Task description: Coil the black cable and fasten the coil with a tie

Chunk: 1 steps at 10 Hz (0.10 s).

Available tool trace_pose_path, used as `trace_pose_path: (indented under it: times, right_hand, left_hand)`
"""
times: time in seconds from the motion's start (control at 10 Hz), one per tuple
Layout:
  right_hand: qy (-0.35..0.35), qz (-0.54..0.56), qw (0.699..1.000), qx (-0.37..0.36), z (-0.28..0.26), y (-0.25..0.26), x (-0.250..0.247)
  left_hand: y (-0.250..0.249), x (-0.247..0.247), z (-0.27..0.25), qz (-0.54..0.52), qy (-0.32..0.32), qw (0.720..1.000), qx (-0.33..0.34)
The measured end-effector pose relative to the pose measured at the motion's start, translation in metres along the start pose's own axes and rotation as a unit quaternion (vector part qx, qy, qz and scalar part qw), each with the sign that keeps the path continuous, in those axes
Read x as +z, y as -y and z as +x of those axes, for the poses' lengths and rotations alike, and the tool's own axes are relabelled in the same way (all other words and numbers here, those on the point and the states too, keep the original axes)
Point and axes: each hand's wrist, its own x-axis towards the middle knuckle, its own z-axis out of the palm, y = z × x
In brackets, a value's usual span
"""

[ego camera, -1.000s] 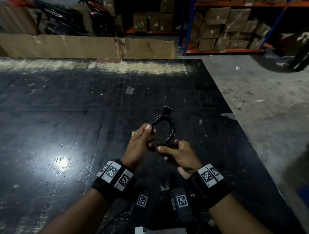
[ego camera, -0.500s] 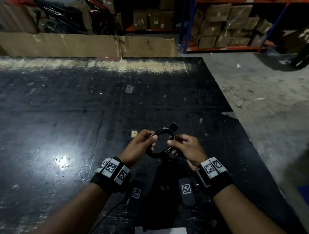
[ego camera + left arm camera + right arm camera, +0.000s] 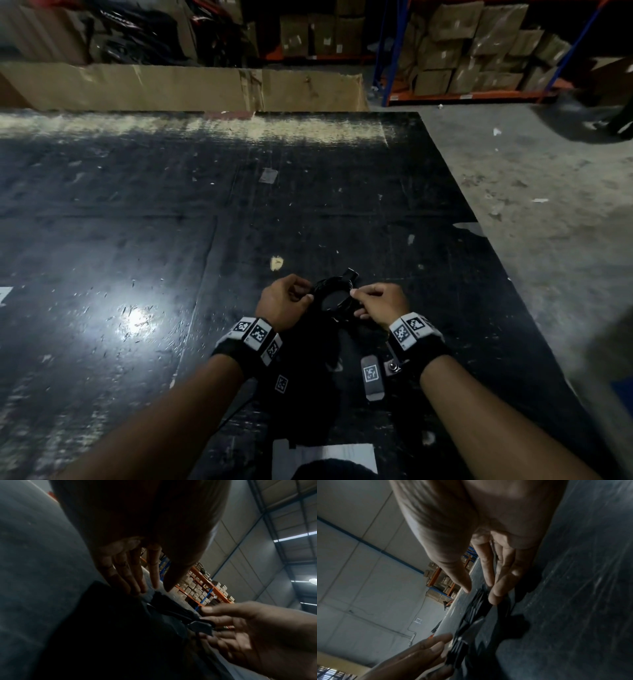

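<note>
The black cable is wound into a small ring and lies low on the black table, near its front edge. A flat black tab sticks out of the ring's far side; whether it is the plug or the tie I cannot tell. My left hand pinches the ring's left side with thumb and fingertips. My right hand pinches the right side, its fingers nearly straight along the strands. In the left wrist view, the tab rests against the right hand's fingers.
A marker-tagged grey strap and a white sheet lie on the table in front of me. The table's right edge drops to a concrete floor. Flattened cardboard borders the far edge, with box-filled shelves behind.
Both hands have lowered the coil from an upright hold above the table down flat near the surface. The right hand has moved from under the coil to its right side.
</note>
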Motion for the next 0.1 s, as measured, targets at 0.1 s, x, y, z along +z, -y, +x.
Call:
trace_pose_path:
  times: [0.1]
  right_hand:
    - [-0.011,-0.006,1.000,-0.022,-0.0047,0.0032,-0.0200]
  left_hand:
    - [0.0046,-0.0200,0.0025,-0.024,-0.028,0.999,-0.007]
